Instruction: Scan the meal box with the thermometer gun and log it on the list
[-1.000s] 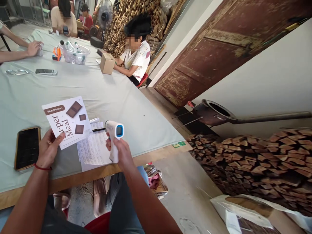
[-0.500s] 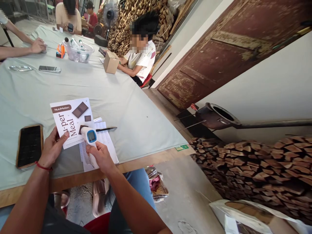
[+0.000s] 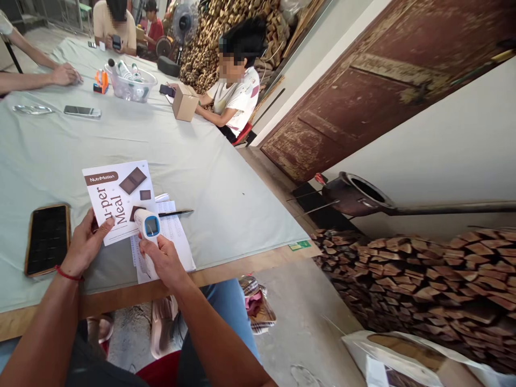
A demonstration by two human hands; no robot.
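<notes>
My left hand grips the lower left edge of a white printed card with brown squares and the words "NutriMotion" and "Meal", thumb on its face. In my right hand is a white infrared thermometer with a blue-framed screen, held by its handle. The thermometer's head overlaps the card's lower right corner. Under them lie printed sheets of paper, partly hidden, with a black pen across the top. A phone in a brown case rests left of my left hand.
On the cloth-covered table stand a clear basin of bottles, an orange tape dispenser and a cardboard box. Another phone lies further back. Other people sit around the far side. Stacked firewood lines the right wall.
My right thumb has shifted slightly on the thermometer's handle, and its screen looks paler. Both hands keep their hold. The view has moved a little.
</notes>
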